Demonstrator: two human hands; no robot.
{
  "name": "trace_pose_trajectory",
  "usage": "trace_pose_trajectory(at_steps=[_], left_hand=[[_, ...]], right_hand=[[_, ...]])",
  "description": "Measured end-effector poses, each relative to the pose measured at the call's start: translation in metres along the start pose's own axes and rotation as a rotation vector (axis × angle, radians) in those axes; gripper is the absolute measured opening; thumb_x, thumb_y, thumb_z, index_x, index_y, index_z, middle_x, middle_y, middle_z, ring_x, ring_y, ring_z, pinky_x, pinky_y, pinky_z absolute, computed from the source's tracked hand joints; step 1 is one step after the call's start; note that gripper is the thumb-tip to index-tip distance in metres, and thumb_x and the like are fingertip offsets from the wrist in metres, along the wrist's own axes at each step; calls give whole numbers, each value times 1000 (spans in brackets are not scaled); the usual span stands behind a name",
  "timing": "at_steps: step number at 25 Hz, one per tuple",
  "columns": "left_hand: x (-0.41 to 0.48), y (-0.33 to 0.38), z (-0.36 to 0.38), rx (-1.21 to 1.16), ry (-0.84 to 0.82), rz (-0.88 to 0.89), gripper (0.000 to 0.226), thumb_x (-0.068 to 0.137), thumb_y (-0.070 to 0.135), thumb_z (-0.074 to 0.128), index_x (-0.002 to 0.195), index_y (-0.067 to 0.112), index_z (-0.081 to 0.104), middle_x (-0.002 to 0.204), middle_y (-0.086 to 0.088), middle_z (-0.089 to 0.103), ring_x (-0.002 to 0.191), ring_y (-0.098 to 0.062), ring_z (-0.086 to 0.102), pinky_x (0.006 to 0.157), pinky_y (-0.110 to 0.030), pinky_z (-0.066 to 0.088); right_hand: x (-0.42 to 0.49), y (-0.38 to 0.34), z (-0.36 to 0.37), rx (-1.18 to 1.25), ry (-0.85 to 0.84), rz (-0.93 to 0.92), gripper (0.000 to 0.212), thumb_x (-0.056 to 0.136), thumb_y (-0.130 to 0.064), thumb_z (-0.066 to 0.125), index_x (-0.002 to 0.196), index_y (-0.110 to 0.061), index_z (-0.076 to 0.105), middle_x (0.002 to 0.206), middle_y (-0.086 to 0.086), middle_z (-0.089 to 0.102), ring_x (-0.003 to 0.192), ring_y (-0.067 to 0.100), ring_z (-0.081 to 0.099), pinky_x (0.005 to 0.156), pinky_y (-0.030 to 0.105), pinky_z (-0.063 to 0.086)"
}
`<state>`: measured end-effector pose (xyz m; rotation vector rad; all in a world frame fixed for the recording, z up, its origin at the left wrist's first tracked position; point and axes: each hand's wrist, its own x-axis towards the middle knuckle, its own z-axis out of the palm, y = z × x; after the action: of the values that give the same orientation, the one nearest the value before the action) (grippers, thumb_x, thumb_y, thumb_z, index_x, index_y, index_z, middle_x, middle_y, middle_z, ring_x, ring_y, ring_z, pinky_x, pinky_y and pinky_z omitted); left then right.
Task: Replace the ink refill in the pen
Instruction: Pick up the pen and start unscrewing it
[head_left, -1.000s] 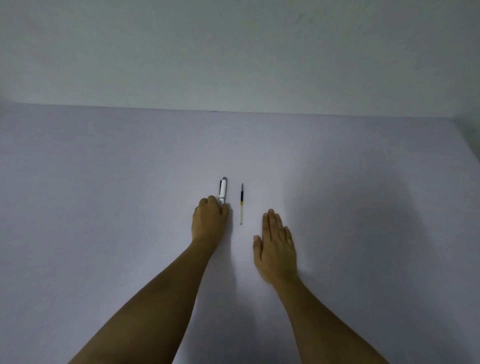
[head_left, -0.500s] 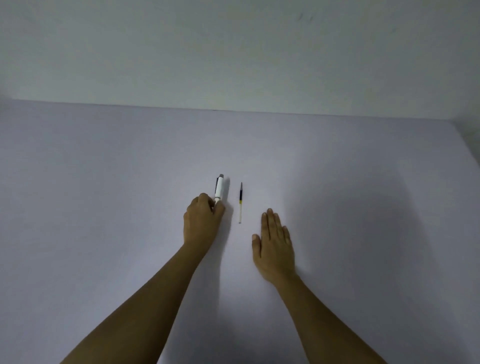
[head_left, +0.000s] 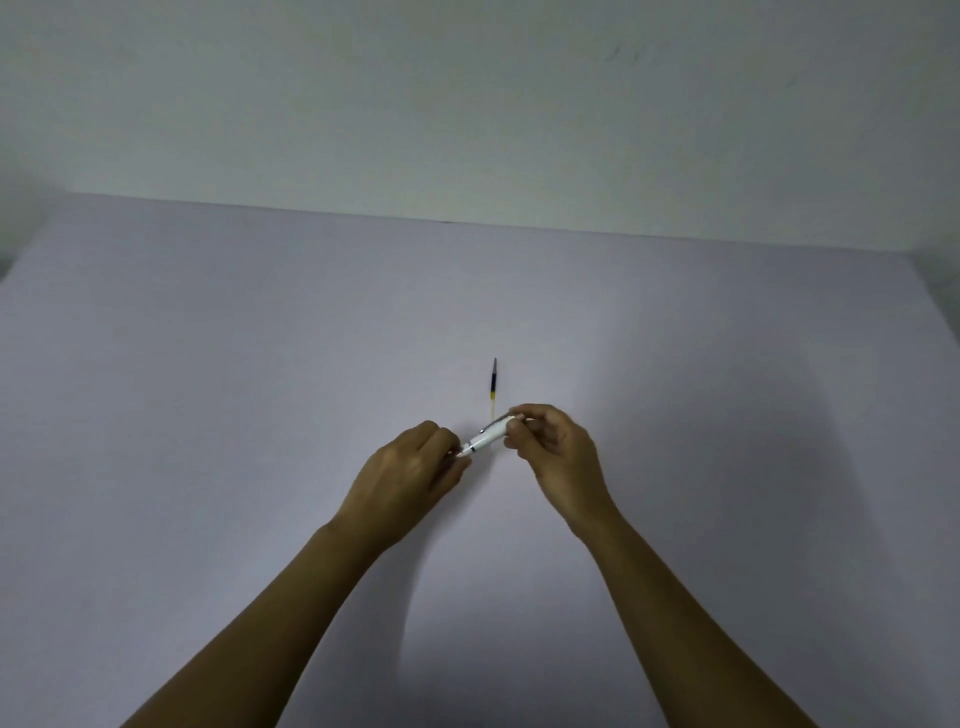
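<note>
A short white pen is held above the table between both hands, slanting up to the right. My left hand pinches its lower left end. My right hand grips its upper right end, where a metal clip shows. A thin ink refill with a dark tip section and a pale tube lies on the table just beyond the hands, pointing away from me. Its near end is hidden behind the pen.
The table has a plain lilac surface that ends at a pale wall at the back. Its right edge shows at the far right.
My left hand has lifted the pen off the table and turned it crosswise. My right hand has left the table and closed on the pen's other end. The refill has not moved.
</note>
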<state>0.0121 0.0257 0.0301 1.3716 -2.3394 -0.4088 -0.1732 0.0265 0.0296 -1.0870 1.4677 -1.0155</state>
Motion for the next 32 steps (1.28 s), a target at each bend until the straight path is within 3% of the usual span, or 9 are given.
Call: trace_pose_trajectory(at_steps=[5, 10, 12, 19, 22, 25, 27, 30, 32], left_hand=[[7, 10, 2, -257, 2, -129, 14, 91, 24, 56, 101, 16, 61, 79, 6, 59, 63, -9, 50, 57, -21, 40], [6, 24, -4, -111, 181, -116, 25, 89, 36, 49, 99, 23, 68, 60, 8, 57, 49, -6, 41, 43, -15, 25], [5, 25, -7, -90, 221, -101, 30, 87, 39, 47, 97, 23, 71, 55, 6, 59, 46, -6, 40, 43, -10, 21], [0, 17, 1, -58, 169, -150, 35, 82, 48, 48, 92, 26, 73, 51, 5, 61, 41, -13, 51, 39, -19, 33], [-4, 6, 7, -62, 108, -204, 32, 82, 44, 60, 103, 21, 70, 62, 2, 65, 50, -15, 56, 45, -21, 36], [-8, -5, 14, -185, 88, -266, 36, 85, 19, 67, 118, 9, 60, 74, -3, 65, 56, -14, 50, 56, -25, 42], [-8, -8, 17, -273, 87, -388, 27, 87, 15, 62, 113, 11, 56, 72, 0, 62, 52, -13, 50, 55, -22, 41], [-3, -9, 20, -307, 82, -427, 7, 88, 16, 59, 92, 17, 54, 65, 3, 57, 52, -9, 50, 50, -17, 34], [-2, -8, 20, -288, 76, -374, 7, 87, 16, 61, 93, 15, 59, 74, 2, 59, 59, -12, 51, 55, -18, 37]], right_hand=[[-9, -9, -9, 165, 34, -14, 15, 89, -10, 60, 87, -24, 66, 86, -7, 74, 81, 9, 72, 74, 17, 55], [-14, -18, -14, 206, 26, -9, 13, 89, -14, 61, 88, -25, 68, 84, -8, 76, 86, 11, 73, 74, 18, 55], [-17, -17, -13, 220, 17, 19, 12, 89, -15, 61, 89, -25, 68, 88, -7, 76, 88, 10, 72, 75, 18, 56], [-13, -2, -9, 266, 27, 138, 10, 90, -15, 60, 89, -21, 68, 91, -2, 74, 83, 6, 72, 69, 14, 54], [0, 7, -14, 319, 94, 215, 10, 90, -14, 59, 91, -18, 68, 91, 1, 72, 78, 4, 71, 66, 13, 53], [20, 21, -27, 101, 172, 247, 10, 90, -12, 60, 91, -17, 68, 97, 9, 70, 88, 18, 69, 78, 28, 56], [31, 30, -32, -163, 148, 245, 12, 88, -14, 62, 96, -14, 70, 101, 10, 71, 95, 25, 68, 90, 38, 54], [44, 37, -32, -398, 107, 231, 20, 86, -17, 63, 103, -9, 71, 107, 10, 72, 103, 24, 65, 97, 36, 49], [50, 39, -29, -482, 107, 213, 24, 86, -18, 63, 107, -7, 69, 112, 11, 71, 107, 23, 63, 97, 32, 47]])
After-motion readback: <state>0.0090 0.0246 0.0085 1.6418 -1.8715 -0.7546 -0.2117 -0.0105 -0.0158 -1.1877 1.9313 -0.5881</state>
